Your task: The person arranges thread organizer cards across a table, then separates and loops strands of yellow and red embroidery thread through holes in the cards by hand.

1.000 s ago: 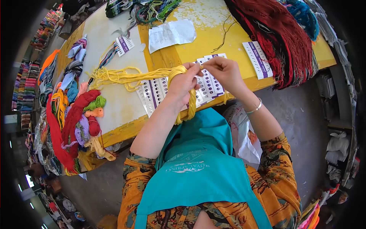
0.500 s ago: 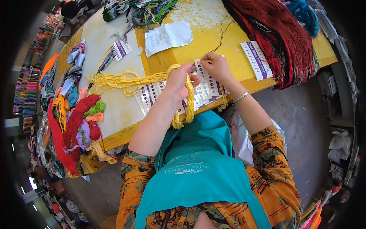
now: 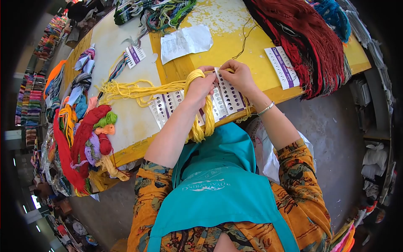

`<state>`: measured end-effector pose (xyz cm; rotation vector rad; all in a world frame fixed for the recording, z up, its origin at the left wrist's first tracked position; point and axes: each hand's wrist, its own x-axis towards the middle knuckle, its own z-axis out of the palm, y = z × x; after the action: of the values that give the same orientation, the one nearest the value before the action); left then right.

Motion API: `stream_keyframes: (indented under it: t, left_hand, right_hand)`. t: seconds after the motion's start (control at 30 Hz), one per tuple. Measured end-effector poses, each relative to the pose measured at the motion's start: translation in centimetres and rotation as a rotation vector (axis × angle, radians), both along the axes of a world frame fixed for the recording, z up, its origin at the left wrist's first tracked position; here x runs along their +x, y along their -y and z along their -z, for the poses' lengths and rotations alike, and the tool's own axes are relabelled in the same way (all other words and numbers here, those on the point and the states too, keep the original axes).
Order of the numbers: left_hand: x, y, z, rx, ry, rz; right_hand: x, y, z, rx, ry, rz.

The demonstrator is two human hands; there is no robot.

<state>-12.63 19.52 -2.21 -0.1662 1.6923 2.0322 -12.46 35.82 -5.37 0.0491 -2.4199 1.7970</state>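
A skein of yellow thread (image 3: 142, 89) stretches across the table and loops over my left hand (image 3: 200, 89), its folds hanging past the table's front edge. My left fingers are closed on the upper left edge of a white punched card (image 3: 230, 97) with a purple band and rows of holes. At the card's top, my right hand (image 3: 237, 74) is closed in a pinch on yellow thread; the exact spot between the fingertips is hidden. Yellow strands hang below that hand near the wrist. More punched cards (image 3: 161, 110) lie fanned beneath my left forearm.
Dark red thread hanks (image 3: 308, 40) spread over the right side, with a punched card (image 3: 282, 67) beside them. A crumpled paper (image 3: 186, 43) and a card with blue threads (image 3: 135, 56) lie farther back. Mixed coloured skeins (image 3: 86, 138) hang over the left edge.
My left hand has moved slightly up and right, and its fingers have closed on the card's edge. The card has shifted and turned a little. My right hand stays near the card's top.
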Motion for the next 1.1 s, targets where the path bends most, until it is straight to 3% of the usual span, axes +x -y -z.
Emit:
stream_keyframes:
  t: [0.23,0.47,0.57,0.7,0.87,0.93,1.03,1.1]
  left_hand:
    - [-1.1,0.0,0.2,0.037,0.034,0.078]
    - [-1.3,0.9,-0.1,-0.282,-0.107,0.105]
    - [-1.2,2.7,0.4,-0.367,-0.153,0.084]
    - [-0.5,3.2,-0.3,-0.107,-0.088,0.010]
    - [0.1,2.2,-1.5,0.191,0.055,0.151]
    - [0.1,2.1,-1.4,0.239,0.088,0.225]
    - [-0.7,1.7,-0.3,0.210,0.190,0.119]
    - [-1.2,1.3,0.2,-0.110,-0.042,0.191]
  right_hand:
    - [-0.1,-0.1,-0.2,-0.090,0.043,-0.022]
    - [-0.7,-0.5,-0.2,-0.096,0.140,-0.078]
    - [-0.7,-0.2,-0.5,0.059,0.141,-0.096]
    - [-0.4,0.4,-1.8,0.192,0.161,-0.106]
    - [-0.3,0.6,-1.5,0.390,0.136,-0.069]
    - [-0.7,0.7,-1.2,0.224,0.209,-0.029]
    - [-0.8,0.4,-1.7,0.033,0.220,-0.084]
    - [-0.6,0.0,-1.7,-0.018,0.195,-0.141]
